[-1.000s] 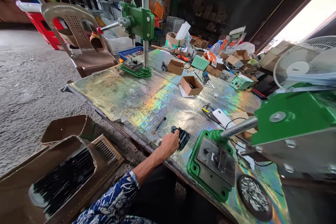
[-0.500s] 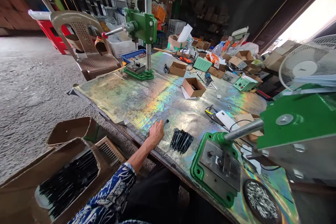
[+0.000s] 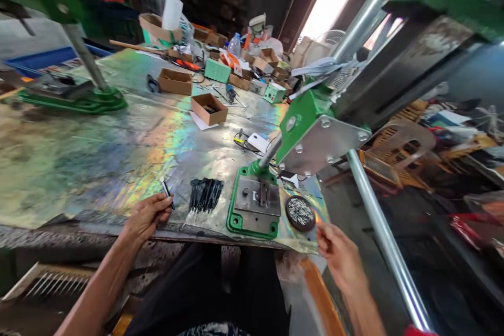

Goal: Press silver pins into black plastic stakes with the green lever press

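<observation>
My left hand (image 3: 146,216) is closed around a slim black stick-like piece (image 3: 167,192) with a pale tip, just above the table's front edge. To its right a row of similar black pieces (image 3: 205,195) lies bunched together. Beside them stands the green base of a hand press (image 3: 233,215), with a metal plate and a small fixture (image 3: 264,195) on top. A round dark dish (image 3: 289,217) of small shiny metal parts (image 3: 301,211) sits right of the press. Just right of the dish, my right hand (image 3: 339,256) has its fingers pinched together, slightly blurred; anything between them is hidden.
The press's green head (image 3: 303,126) and steel column rise over the right side. Another green press (image 3: 79,97) stands at the far left. Small cardboard boxes (image 3: 208,110), a white phone-like object (image 3: 259,143) and tools lie farther back. A metal pole (image 3: 384,236) slants down at right.
The view has turned right, bringing the near press and dish toward the middle. My right hand has come into view beside the dish. My left hand still grips a black piece, now tilted more upright.
</observation>
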A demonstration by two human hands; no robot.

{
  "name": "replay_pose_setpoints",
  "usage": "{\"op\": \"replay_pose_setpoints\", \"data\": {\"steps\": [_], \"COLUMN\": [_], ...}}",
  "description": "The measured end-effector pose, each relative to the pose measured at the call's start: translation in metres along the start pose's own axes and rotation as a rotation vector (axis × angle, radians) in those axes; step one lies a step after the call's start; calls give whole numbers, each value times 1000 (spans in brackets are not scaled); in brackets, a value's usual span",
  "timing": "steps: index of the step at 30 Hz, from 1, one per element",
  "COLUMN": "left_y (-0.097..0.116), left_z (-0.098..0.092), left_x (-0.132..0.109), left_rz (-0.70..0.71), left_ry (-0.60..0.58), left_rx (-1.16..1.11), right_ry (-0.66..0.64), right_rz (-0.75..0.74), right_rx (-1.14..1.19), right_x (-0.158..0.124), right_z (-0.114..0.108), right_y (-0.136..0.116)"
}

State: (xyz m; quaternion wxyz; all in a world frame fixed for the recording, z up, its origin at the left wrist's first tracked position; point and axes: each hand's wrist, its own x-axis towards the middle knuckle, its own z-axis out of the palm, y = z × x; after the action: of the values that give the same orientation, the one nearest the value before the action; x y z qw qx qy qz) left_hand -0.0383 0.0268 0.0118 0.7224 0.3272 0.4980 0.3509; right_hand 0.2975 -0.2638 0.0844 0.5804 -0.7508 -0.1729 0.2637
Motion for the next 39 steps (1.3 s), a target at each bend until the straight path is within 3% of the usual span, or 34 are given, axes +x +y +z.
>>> {"op": "replay_pose_setpoints", "data": {"steps": [4,7,13,19,26,33,39], "left_y": [2,1,-1,0,-5,-6,-11], "left_z": [8,16,32,45,49,59,71], "left_x": [-24,-39,-57,-69,-73,-76,-78], "left_rz": [-88,-113,-126,-125,-147,-142,-103], "left_ry": [-134,-151,-184,-267,-323,-346,-357], "left_rx": [2,-9,12,74,128,101,65], "right_ry": [71,90,77,8,36,32,35], "right_rz": [-26,-72,-194,-266,-283,-259,-228], "right_rx": [-211,-440,-855,-1038,-976,-745,-549], "right_x": [43,67,83,93,97,100,96], "right_z": [13,13,14,13,8,-1,-2], "right_y": [46,70,86,93,101,106,96]}}
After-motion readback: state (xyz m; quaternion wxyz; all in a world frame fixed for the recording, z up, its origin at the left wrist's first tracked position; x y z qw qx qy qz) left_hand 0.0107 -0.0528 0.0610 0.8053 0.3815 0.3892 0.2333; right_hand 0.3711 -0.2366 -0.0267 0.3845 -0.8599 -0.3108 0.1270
